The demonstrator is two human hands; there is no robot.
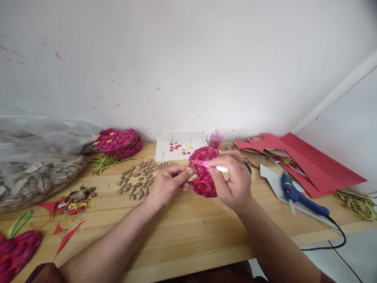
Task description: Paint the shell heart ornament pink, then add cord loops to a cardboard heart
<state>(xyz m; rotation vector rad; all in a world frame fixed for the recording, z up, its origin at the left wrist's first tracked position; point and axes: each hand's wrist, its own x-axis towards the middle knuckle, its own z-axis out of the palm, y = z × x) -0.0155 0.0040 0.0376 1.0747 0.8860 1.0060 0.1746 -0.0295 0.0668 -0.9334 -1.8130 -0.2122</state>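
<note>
My left hand (169, 182) is closed on the left edge of a round disc (203, 188) covered with magenta-painted peanut shells. Beside my left thumb, one shell (192, 174) on that edge is still plain tan. My right hand (232, 179) grips a paintbrush (221, 169) with a white handle. Its bright pink tip touches or hovers just over the upper part of the disc; I cannot tell which. The disc is tilted up above the wooden table, and my right fingers hide part of its right side.
Loose peanut shells (138, 179) lie left of my hands. Behind are paper stars (176, 147) on a white sheet (163, 137) and a pink-stained cup (216, 139). Painted discs (119, 141) are stacked left. A blue glue gun (303, 198) and red paper (326, 165) lie right.
</note>
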